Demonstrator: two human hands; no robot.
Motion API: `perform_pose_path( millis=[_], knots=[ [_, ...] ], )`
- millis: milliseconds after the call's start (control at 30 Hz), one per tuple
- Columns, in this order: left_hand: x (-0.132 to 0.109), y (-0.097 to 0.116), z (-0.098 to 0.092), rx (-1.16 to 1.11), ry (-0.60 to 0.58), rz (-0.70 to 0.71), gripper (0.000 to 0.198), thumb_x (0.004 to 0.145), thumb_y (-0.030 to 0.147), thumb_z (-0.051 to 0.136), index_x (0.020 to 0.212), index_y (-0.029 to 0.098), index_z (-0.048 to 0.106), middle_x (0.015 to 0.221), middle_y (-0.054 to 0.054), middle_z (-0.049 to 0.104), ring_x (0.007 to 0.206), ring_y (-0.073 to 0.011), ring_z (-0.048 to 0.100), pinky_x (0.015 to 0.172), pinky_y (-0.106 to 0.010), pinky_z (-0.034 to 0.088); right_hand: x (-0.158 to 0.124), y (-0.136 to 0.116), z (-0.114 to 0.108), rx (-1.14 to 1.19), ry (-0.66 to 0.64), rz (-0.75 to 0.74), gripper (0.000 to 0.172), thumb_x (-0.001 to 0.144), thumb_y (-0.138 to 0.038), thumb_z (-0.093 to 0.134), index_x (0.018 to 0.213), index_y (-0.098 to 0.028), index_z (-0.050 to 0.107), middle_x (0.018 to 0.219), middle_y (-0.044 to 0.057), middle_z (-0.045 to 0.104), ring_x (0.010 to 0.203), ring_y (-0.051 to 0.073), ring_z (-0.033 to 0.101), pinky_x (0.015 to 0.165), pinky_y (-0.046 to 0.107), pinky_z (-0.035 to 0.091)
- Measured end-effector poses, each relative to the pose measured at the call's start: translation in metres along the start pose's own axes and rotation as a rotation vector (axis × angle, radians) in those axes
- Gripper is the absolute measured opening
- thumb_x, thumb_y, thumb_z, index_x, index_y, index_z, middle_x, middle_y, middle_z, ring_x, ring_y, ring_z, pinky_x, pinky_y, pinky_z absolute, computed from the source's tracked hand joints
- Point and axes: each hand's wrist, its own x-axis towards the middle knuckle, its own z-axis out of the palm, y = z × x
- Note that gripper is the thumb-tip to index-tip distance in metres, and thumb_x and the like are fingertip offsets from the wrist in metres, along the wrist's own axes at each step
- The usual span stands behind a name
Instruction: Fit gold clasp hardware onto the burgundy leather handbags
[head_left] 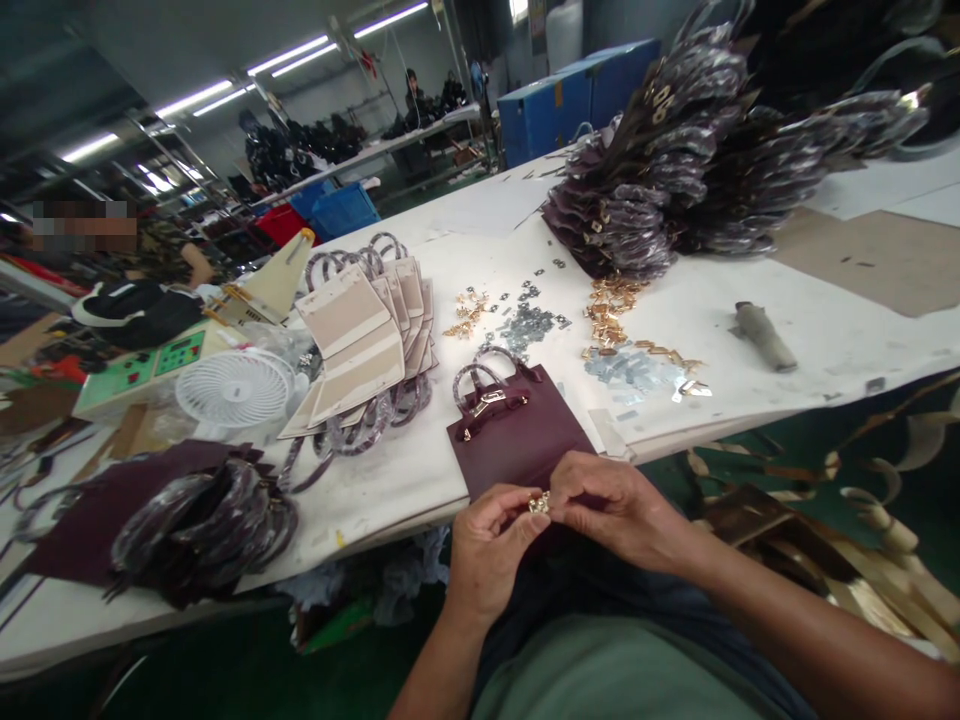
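Observation:
Over the table's front edge, my left hand (495, 545) and my right hand (611, 505) meet, both closed. Pinched between their fingertips is a small gold-coloured metal fitting (538, 503); its exact kind is too small to make out. Just beyond lies a dark maroon handbag panel (517, 430) with wrapped handles (480, 375) and a gold clasp (491, 402). Its near end runs under my hands. Farther back are loose grey metal plates (529, 325) and gold fittings (466, 312), with more gold fittings (607, 310) and silver plates (634, 372) to the right.
Stacked beige-backed bag panels (360, 335) stand left, near a white fan (236, 388). Maroon panels (202, 530) lie front left. Wrapped bag pieces (660, 170) are heaped at the back right. A grey cylindrical object (765, 337) rests right. Another person (165, 255) is at far left.

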Motion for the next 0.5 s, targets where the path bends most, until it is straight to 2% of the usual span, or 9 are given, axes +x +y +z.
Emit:
perform_pose_path(
  millis=[167,233,333,500],
  knots=[
    [-0.002,0.002,-0.001,0.112,0.003,0.142,0.019,0.088,0.03,0.078,0.105,0.023,0.079,0.097,-0.005,0.073,0.087,-0.016,0.069,0.081,-0.025,0.055,0.001,-0.002,-0.004,0.148,0.075,0.246,0.025,0.092,-0.045,0.074,0.094,-0.02,0.073,0.09,0.003,0.072,0.084,0.018,0.066,0.078,0.028,0.052],
    [-0.003,0.006,0.0,0.137,-0.008,0.202,0.018,0.089,0.028,0.077,0.107,0.024,0.079,0.098,-0.005,0.074,0.09,-0.017,0.069,0.084,-0.027,0.055,0.001,-0.003,-0.006,0.159,0.075,0.29,0.026,0.092,-0.045,0.073,0.097,-0.02,0.075,0.09,0.003,0.073,0.085,0.018,0.066,0.078,0.027,0.052],
    [-0.003,0.013,0.001,0.202,0.006,0.286,0.02,0.088,0.024,0.078,0.108,0.025,0.078,0.098,-0.004,0.075,0.09,-0.0165,0.07,0.084,-0.027,0.056,0.001,-0.005,-0.006,0.087,0.046,0.206,0.022,0.097,-0.041,0.069,0.094,-0.02,0.076,0.091,0.004,0.073,0.084,0.017,0.067,0.076,0.027,0.051],
    [-0.007,0.019,0.001,0.324,0.061,0.389,0.025,0.088,0.02,0.077,0.111,0.028,0.077,0.1,-0.001,0.076,0.09,-0.0138,0.07,0.084,-0.023,0.055,0.0,-0.014,0.0,-0.202,0.07,-0.085,0.014,0.102,-0.024,0.057,0.097,-0.021,0.07,0.087,0.004,0.07,0.08,0.016,0.065,0.075,0.028,0.05]
  ],
)
